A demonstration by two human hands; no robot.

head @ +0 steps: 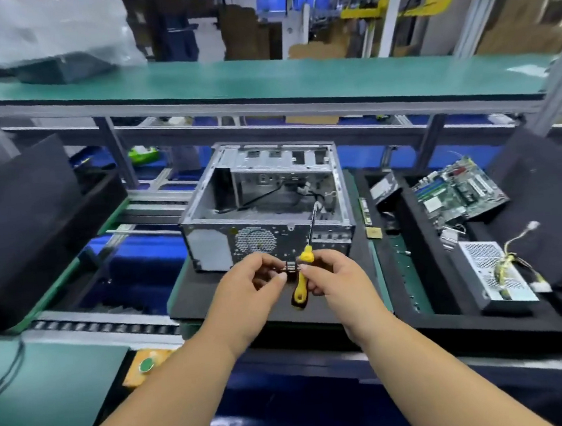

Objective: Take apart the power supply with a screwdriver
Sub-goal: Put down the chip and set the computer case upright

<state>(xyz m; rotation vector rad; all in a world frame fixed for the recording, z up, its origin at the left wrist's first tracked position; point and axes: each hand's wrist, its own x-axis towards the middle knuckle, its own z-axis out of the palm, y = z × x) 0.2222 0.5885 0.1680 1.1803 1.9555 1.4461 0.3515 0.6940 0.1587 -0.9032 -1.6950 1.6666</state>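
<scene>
Power supply [495, 273], a perforated silver box with a bundle of yellow and white wires [518, 261] on top, lies in a black foam tray [422, 235] well to the right of both hands, touched by neither.

Head view. The right hand [332, 277] curls its fingers round a screwdriver [302, 271] with a yellow and black handle; the shaft rises up and away from this grip, its tip level with the open top of the computer case [265, 207]. The left hand [253, 282], just left of the right one, has its fingers bent inward. Between the fingertips of the two hands sits a small dark part [290, 266], too small and blurred to name; which hand pinches it cannot be told with certainty, though the right thumb and forefinger meet at it. The case, a gutted grey metal chassis with loose black cables inside, stands on a black mat [192, 300] on the desk just beyond the hands. Farther right of the grip, in the same foam tray, a green motherboard [456, 192] lies tilted beyond the power supply. A green shelf [262, 79] runs across above the case.
</scene>
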